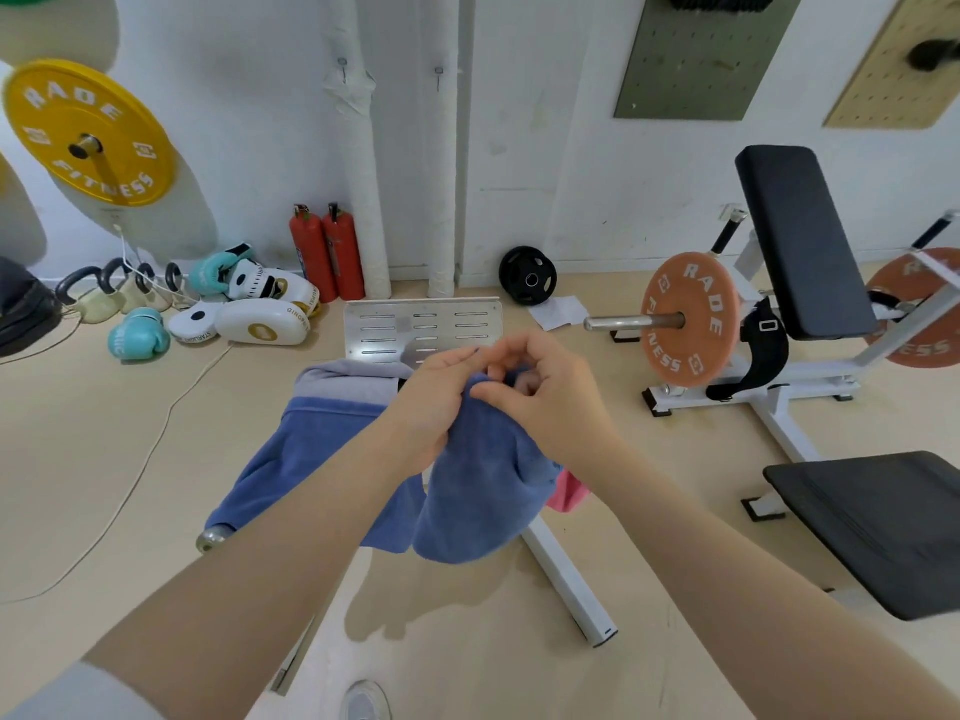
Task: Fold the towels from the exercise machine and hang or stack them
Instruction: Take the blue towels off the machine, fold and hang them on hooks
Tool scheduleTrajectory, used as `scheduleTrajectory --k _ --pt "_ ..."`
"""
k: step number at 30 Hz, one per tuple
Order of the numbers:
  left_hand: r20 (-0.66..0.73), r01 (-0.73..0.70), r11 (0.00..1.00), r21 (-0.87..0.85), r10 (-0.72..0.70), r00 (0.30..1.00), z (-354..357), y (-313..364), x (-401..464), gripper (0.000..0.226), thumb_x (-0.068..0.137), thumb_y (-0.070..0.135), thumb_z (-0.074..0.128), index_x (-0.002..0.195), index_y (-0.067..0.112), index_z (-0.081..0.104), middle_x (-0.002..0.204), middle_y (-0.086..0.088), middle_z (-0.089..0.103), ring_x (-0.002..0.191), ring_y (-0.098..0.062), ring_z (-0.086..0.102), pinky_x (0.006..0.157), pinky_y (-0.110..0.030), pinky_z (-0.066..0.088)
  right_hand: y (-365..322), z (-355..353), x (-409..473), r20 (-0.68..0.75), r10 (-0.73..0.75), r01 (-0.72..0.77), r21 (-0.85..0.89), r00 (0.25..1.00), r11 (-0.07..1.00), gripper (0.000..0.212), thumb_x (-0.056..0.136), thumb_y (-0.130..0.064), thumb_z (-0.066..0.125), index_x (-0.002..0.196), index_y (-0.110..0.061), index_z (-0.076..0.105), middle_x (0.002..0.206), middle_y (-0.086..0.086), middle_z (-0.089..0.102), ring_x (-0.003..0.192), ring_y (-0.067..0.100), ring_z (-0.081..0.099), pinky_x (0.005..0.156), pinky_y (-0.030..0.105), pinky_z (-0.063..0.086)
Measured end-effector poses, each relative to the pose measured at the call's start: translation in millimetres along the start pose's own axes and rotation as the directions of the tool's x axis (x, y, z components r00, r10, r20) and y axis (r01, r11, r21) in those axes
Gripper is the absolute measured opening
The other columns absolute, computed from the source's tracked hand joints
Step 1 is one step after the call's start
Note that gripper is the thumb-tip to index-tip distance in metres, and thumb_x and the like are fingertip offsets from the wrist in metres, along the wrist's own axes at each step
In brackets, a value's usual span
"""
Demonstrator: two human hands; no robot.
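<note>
At the time of inspection the task stood at an early stage, with no towel yet seen folded, hung in a finished state or stacked. Working from the left of the machine, a blue towel (pixel 291 449) lay draped, loose and unfolded, over a bar (pixel 213 537) whose metal end showed below its lower corner; a grey towel (pixel 348 381) sat above and behind it, likewise draped and not squared up. At the centre you held a second blue towel (pixel 478 491) raised in front of you, its body hanging in a rumpled bag shape below your hands and clear of the floor. Your left hand (pixel 436 402) had its fingers curled into the cloth near the top edge, gripping it. Your right hand (pixel 540 392), touching the left, had thumb and fingers pinching the same edge, apparently searching for a corner. I judged this to be the opening of the first fold: no crease or doubled layer could be made out. Just to the right, below your right wrist, a pink towel (pixel 569 493) showed only as a small corner behind the blue one, so its condition could not be determined. The white frame (pixel 566 574) of the machine ran along the floor beneath. Remaining work, in my assessment: you had to complete this fold, treat the three other towels, and place all of them.
</note>
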State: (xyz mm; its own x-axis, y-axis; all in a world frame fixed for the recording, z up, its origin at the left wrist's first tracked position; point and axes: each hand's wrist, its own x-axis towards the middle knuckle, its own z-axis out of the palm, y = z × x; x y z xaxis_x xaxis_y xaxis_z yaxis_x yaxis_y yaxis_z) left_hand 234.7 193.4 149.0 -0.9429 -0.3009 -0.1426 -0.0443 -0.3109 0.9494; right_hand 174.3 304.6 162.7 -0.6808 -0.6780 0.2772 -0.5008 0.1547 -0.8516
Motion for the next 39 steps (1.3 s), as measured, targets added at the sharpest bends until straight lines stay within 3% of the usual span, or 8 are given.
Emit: scheduleTrajectory --k 4,8,12,19,26,30,35,39 --pt "0.044 -0.003 1.0 0.0 0.003 0.999 10 0 -5 0.022 0.095 0.005 0.035 0.092 -0.002 0.056 0.083 -0.013 0.059 0.072 -0.013 0.061 0.069 -0.017 0.052 3 -12 -3 0.06 -0.173 0.183 -0.329 0.983 0.926 0.01 0.079 -0.018 0.069 0.075 -0.017 0.06 0.067 -0.019 0.049 0.071 -0.003 0.048 0.06 0.011 0.037" --pt "0.07 0.043 0.986 0.162 -0.055 0.996 9 -3 -11 0.044 0.085 0.05 0.053 0.097 0.011 0.067 0.1 -0.006 0.067 0.097 -0.014 0.062 0.096 -0.026 0.044 0 -26 0 0.034 -0.076 0.081 -0.225 0.997 0.971 0.013 0.079 -0.021 0.07 0.072 -0.023 0.059 0.068 -0.018 0.052 0.063 -0.014 0.051 0.06 0.005 0.039" --pt "0.111 -0.128 0.854 0.504 0.083 0.99 5 2 -21 0.015 0.087 0.017 0.059 0.1 0.021 0.066 0.107 -0.009 0.07 0.105 -0.019 0.064 0.094 -0.033 0.05 -5 -28 5 0.06 0.017 -0.008 -0.153 0.998 0.988 0.018 0.079 -0.026 0.071 0.068 -0.023 0.057 0.063 -0.016 0.055 0.056 -0.015 0.05 0.06 0.003 0.039" --pt "-0.216 -0.107 0.958 0.268 0.168 0.962 -3 17 -17 0.02 0.092 0.013 0.052 0.082 0.019 0.068 0.084 -0.002 0.07 0.084 -0.015 0.063 0.084 -0.033 0.049 13 -40 -3 0.296 0.117 -0.116 -0.022 0.948 0.993 0.023 0.085 -0.028 0.063 0.076 -0.007 0.057 0.066 -0.007 0.047 0.061 0.002 0.042 0.061 0.016 0.035" --pt "-0.069 -0.19 0.832 0.522 0.264 0.962 -8 21 -28 0.016 0.093 0.012 0.05 0.099 0.015 0.064 0.092 -0.001 0.067 0.088 -0.008 0.061 0.083 -0.021 0.049 27 -38 -3 0.328 0.028 0.079 -0.308 0.944 0.948 0.048 0.078 -0.023 0.068 0.052 -0.017 0.028 0.052 -0.007 0.02 0.053 0.009 0.022 0.051 0.021 0.021" --pt "-0.11 -0.201 0.836 0.51 0.295 0.949 -16 25 -33 0.016 0.093 0.011 0.05 0.095 0.018 0.065 0.092 -0.003 0.067 0.087 -0.01 0.06 0.079 -0.023 0.05 15 -58 3 0.334 -0.037 0.168 -0.373 0.942 0.912 0.043 0.075 -0.025 0.073 0.05 -0.005 0.045 0.049 -0.004 0.026 0.052 0.009 0.028 0.051 0.019 0.021" --pt "-0.09 -0.197 0.883 0.426 0.258 0.962 -33 18 -45 0.03 0.094 0.009 0.048 0.106 0.034 0.06 0.101 0.012 0.066 0.096 -0.001 0.06 0.081 -0.016 0.051 3 -83 -3 0.309 0.034 0.043 -0.239 0.95 0.97 0.026 0.077 -0.017 0.072 0.056 -0.018 0.057 0.098 -0.01 0.05 0.101 0.009 0.043 0.077 0.001 0.032" --pt "-0.115 -0.158 0.938 0.307 0.201 0.973 -30 4 -59 0.024 0.094 0.01 0.047 0.094 0.026 0.064 0.084 0.013 0.067 0.087 -0.006 0.059 0.078 -0.021 0.049 12 -86 -9 0.471 0.067 -0.056 -0.038 0.88 0.998 0.027 0.077 -0.023 0.069 0.076 0.002 0.059 0.107 0.0 0.057 0.095 0.005 0.055 0.083 0.009 0.039"
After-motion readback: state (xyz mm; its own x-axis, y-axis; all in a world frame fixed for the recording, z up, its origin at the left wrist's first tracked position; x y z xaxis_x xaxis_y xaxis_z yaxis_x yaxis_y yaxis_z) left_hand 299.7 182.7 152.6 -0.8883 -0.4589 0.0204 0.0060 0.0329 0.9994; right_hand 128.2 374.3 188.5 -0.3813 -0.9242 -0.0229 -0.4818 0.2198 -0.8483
